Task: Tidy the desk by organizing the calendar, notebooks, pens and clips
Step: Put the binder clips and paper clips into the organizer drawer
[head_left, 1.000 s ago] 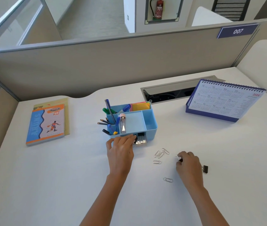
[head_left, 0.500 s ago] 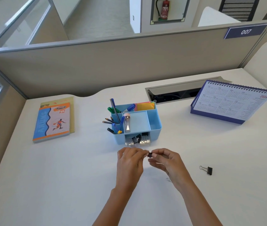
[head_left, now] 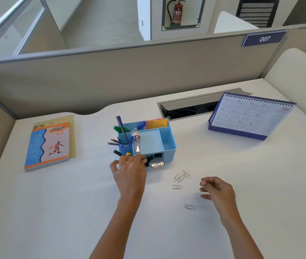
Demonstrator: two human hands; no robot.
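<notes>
Clearing the loose clips off the table (head_left: 241, 184) is, as I read it, the step in hand. The bigger items look settled. The calendar (head_left: 251, 116) stands at the far right and the notebooks (head_left: 49, 144) lie stacked at the far left. The blue organizer (head_left: 169, 146) sits in the middle with the pens (head_left: 122, 129) in its left compartments. Its small drawer (head_left: 157, 164) is pulled out at the front, with black binder clips (head_left: 157, 157) in it. Left in the open are 5 paper clips (head_left: 181, 177), lying between the 2 hands: 3 bunched together, 1 just below them, and 1 apart, nearer to me. To do this well I would sweep the bunch of 3 and the 4th together and pinch them up in 1 go. I would then fetch the stray 1 separately. The drawer needs steadying so it neither slides shut nor tips out as they drop in.

The left forearm reaches straight ahead. The left hand (head_left: 129, 172) lies palm down at the drawer front, thumb spread to the left, fingers (head_left: 141, 160) over the drawer mouth at the binder clips. Whether they pinch a clip I cannot tell. The right forearm comes in from the lower right. The right hand (head_left: 217, 189) hovers over the table just right of the paper clips, fingers loosely curled and released, with nothing in them that I can see.
</notes>
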